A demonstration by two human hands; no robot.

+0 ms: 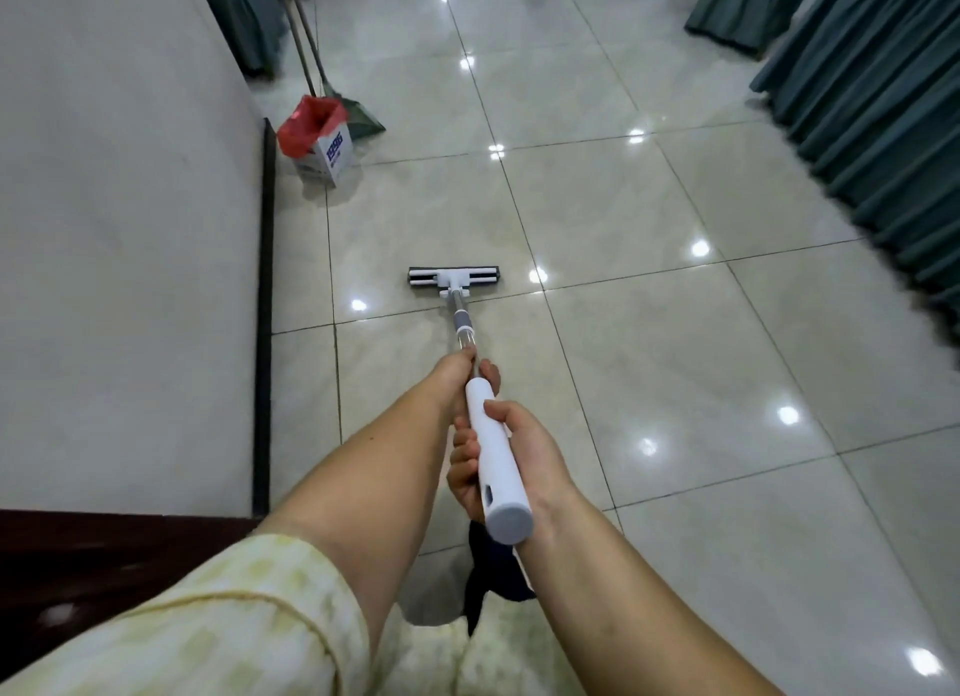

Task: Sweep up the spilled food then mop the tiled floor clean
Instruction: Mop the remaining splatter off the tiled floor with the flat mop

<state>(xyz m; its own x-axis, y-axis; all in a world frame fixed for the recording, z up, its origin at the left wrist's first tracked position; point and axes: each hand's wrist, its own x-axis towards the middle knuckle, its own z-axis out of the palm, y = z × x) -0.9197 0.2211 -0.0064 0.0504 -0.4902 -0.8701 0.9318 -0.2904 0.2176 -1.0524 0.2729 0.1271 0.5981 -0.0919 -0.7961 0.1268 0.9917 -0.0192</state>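
- Head view looks down on a glossy floor [675, 342] of large pale tiles with thin dark joints; ceiling lights show on it as bright spots.
- A pale wall [130, 228] runs along the left, with a dark skirting strip [266, 306] at its foot.
- Teal curtains [883, 150] hang along the right and reach down to the floor.
- Far left, by the wall, stands a box [335, 160] lined with a red bag [309, 124]. Just behind it are a green dustpan [366, 118] and two long handles [306, 35] leaning up out of view.
- The mop [493, 467] points straight ahead. Its flat mop head [454, 275] lies on the tiles just past a joint, well ahead of both hands.
- The left hand [460, 373] grips the thin pole where the thick white grip begins, its fingers [491, 374] curled round from below.
- The right hand [524, 451] holds the white grip nearer its capped end, thumb on top and fingers [464, 459] wrapped underneath.
- A pale checked sleeve [234, 617] covers the left upper arm.
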